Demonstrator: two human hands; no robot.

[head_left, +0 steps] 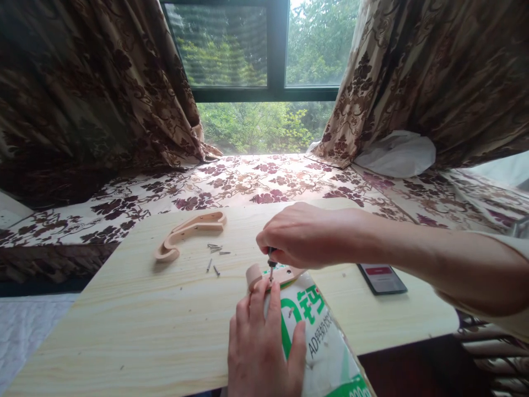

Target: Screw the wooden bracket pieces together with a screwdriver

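Note:
My right hand [295, 234] is closed round the dark handle of a screwdriver [271, 262], which points nearly straight down. Its tip meets a screw at a curved wooden piece [254, 275], partly hidden behind the hand. This piece lies at the far end of a white and green carton [330, 353]. My left hand [264, 336] lies flat with fingers stretched across the carton, fingertips touching the wood on either side of the screw. Further left, a second curved wooden piece [185, 227] rests on the table, near several loose screws [215, 251].
The pale wooden table [144, 320] carries everything. A phone [382, 278] with its screen lit lies to the right, beneath my right forearm. Beyond the table is a ledge with floral cloth [264, 179], a white plastic bag [399, 154], curtains [103, 82] and a window.

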